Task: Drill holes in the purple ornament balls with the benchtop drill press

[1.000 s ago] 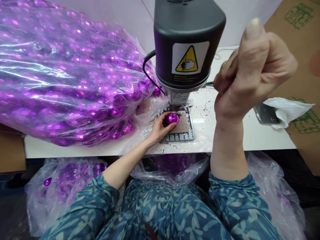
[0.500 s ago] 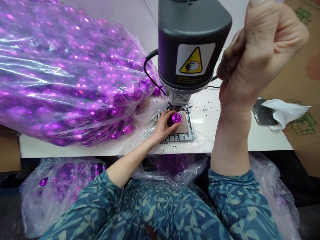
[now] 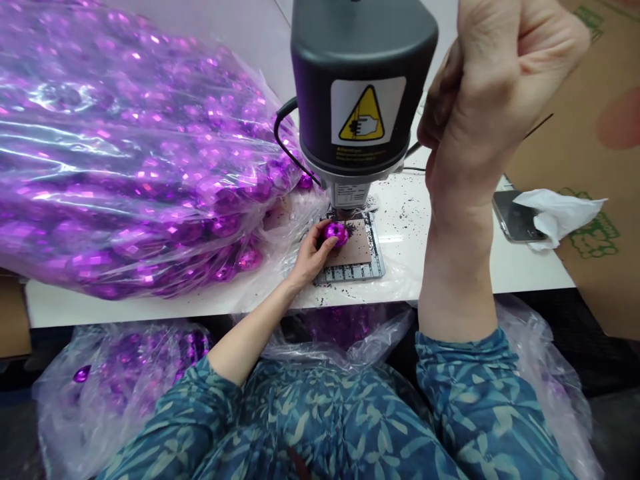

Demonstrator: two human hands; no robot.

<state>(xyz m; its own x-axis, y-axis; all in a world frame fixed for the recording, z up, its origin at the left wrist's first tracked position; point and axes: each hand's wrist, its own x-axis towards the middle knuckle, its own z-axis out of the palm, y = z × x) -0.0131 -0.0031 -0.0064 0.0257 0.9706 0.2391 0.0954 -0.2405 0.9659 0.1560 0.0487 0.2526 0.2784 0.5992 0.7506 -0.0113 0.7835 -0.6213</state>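
Note:
My left hand (image 3: 309, 252) pinches a small shiny purple bauble (image 3: 335, 233) and keeps it on the brown pad of a slotted grey base plate (image 3: 356, 268), right under the tip of a dark grey bench press machine (image 3: 361, 93). My right hand (image 3: 493, 87) is raised beside the machine head, closed in a fist around its thin lever handle (image 3: 537, 127), of which only a short dark end shows past the fist.
A big clear plastic bag of purple baubles (image 3: 125, 153) fills the table's left half. More bagged baubles (image 3: 115, 373) lie below the table edge. A phone (image 3: 515, 220) under a white tissue (image 3: 560, 213) and cardboard (image 3: 600, 167) sit at the right. Black specks litter the white tabletop (image 3: 415, 220).
My right fist on the lever has risen higher in view. The left hand has kept the bauble under the machine tip, shifting only slightly.

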